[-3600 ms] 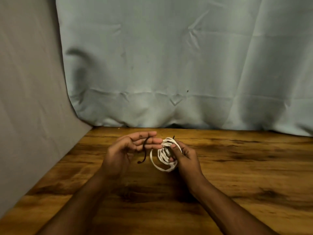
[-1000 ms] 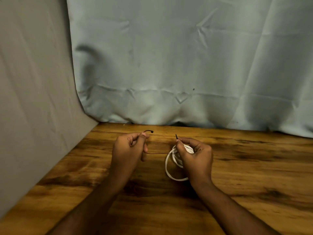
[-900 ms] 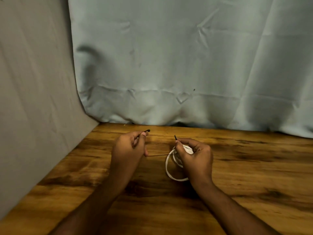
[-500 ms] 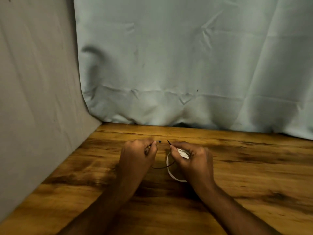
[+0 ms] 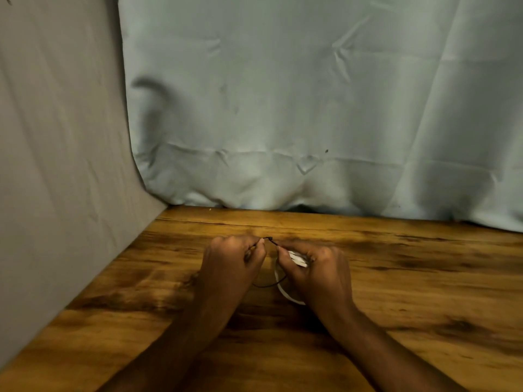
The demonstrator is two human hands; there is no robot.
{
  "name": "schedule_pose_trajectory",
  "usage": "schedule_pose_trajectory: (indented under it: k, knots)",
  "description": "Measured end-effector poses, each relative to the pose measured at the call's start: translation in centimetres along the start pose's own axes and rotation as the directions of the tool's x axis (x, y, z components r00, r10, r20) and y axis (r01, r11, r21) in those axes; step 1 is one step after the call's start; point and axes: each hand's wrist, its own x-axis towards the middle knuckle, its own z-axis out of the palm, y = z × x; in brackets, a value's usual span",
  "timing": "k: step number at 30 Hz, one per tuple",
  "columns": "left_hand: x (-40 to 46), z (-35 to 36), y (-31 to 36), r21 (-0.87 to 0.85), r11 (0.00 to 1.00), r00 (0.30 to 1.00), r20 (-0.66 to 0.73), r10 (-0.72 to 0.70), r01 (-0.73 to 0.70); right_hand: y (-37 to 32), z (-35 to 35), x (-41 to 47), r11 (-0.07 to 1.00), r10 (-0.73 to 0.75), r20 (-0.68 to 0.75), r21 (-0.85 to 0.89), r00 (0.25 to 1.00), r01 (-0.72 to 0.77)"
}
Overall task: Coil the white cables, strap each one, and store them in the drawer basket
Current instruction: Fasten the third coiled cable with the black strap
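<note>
A coiled white cable sits under my right hand, which grips the coil and pinches one end of a thin black strap. My left hand pinches the strap's other end. The two strap ends meet between my fingertips, just above the wooden table. The strap's middle hangs as a slack loop below my hands, beside the coil. Most of the coil is hidden by my right hand. No drawer basket is in view.
A pale blue cloth hangs behind the table's far edge. A grey cloth wall closes off the left side. Bare wood lies to the right of my hands.
My left hand moved right toward my right hand, bringing the two strap ends together. The strap went from pulled taut to a slack loop. Both hands shifted slightly toward me.
</note>
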Motion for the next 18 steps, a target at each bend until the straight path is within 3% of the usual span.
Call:
schedule_pose_trajectory:
  k: [9,18]
  knots:
    - [-0.11,0.09,0.29,0.016,0.999,0.999,-0.012,0.032,-0.032,0.41,0.06,0.03,0.998,0.053,-0.007,-0.019,0.999,-0.053]
    - [0.24,-0.04,-0.24,0.051,0.999,0.999,-0.039,-0.007,0.009,-0.12,0.10,0.10,0.998,-0.054,0.023,-0.032,0.998,0.055]
